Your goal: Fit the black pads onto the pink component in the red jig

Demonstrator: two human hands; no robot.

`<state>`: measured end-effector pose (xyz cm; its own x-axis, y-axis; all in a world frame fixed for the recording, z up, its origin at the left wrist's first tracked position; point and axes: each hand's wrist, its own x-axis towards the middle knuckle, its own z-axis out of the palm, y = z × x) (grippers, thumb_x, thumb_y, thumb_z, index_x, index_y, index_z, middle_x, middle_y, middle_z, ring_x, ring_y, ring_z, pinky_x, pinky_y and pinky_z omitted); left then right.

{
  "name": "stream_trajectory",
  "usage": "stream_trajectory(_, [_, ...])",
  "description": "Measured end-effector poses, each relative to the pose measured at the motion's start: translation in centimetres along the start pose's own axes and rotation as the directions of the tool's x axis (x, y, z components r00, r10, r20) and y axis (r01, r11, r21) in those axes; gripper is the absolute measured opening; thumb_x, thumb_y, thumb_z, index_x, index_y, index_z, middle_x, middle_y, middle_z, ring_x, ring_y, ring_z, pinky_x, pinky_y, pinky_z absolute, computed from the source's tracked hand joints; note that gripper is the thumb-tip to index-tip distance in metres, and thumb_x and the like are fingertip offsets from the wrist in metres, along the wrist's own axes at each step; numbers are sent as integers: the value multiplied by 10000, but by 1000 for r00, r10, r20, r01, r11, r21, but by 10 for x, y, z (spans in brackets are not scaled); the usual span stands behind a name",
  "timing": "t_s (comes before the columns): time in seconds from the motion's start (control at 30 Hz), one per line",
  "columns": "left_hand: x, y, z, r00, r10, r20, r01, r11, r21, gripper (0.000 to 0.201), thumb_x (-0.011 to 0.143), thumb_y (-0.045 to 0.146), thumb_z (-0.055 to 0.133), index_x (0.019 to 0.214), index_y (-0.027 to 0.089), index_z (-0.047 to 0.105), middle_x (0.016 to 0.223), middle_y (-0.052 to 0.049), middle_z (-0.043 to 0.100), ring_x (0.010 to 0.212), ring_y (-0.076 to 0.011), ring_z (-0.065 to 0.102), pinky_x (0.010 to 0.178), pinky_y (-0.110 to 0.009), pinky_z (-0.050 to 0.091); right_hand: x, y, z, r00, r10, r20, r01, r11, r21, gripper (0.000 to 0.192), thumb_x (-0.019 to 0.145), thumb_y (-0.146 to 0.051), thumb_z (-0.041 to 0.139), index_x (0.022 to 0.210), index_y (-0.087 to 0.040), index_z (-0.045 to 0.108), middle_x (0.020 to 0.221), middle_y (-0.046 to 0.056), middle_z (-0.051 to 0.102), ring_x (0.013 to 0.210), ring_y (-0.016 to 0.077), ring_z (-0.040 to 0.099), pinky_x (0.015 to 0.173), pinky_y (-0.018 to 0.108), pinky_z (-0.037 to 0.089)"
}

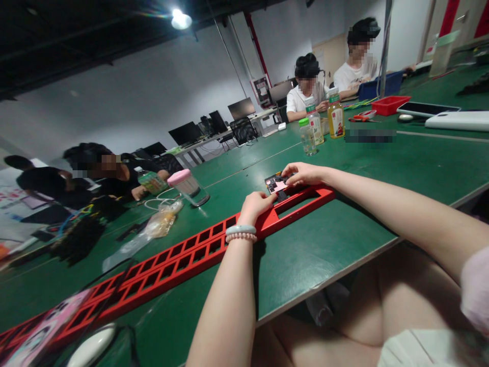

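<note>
A small dark module [277,184] with a pale label lies at the far edge of a long red metal frame [267,224] full of rectangular openings. My right hand [303,174] curls its fingers over the module's right side. From the near left, my left hand [255,205] reaches across the frame, its fingertips pinched at the module's lower edge by a black piece [282,195]. Bracelets [241,234] circle my left wrist. My fingers partly cover the module, so its exact kind cannot be made out.
A pink-lidded cup [189,187] and plastic bag [162,221] stand left. Bottles [336,114], a red tray [390,105] and phone [428,109] lie beyond my right hand. A white mouse [92,346] and pink patterned item [49,329] are front left. Several people sit around the green table [324,244].
</note>
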<state>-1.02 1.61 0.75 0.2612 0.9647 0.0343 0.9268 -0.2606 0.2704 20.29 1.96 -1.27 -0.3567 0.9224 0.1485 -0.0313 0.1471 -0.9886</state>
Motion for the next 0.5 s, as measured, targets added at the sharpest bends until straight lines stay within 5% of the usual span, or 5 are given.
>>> stream_trajectory(0.5, [-3,6,-1,999,-40,-26,40,999,13,516,695,644,477,665,157,644,618,-64,613,610,-186,554,520,-245,338,2,-8,1,988,-30,150,100,869,-485,475,544,-332,762,957,-152,612,882,31,629,752,131,564,673,244,440])
